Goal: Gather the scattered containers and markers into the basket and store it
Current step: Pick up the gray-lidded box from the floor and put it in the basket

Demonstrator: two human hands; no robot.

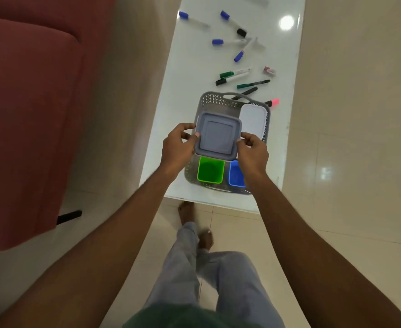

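Note:
A grey perforated basket (218, 98) stands on the white table (190, 74) near its front edge. Inside it sit a green cup (210, 170), a blue cup (235, 174) and a white-lidded container (252, 121). My left hand (177, 147) and my right hand (252, 153) grip a grey square lidded container (217, 136) by its left and right edges, just over the basket's middle. Several markers lie scattered beyond the basket, among them blue-capped ones (218, 41), a green one (233, 73), a black one (227, 80) and a pink highlighter (272, 102).
A small pink eraser-like piece (269, 70) lies on the table's right side. A red sofa (26, 114) stands to the left on the glossy tiled floor (348, 162). My legs and bare feet are below the table's front edge.

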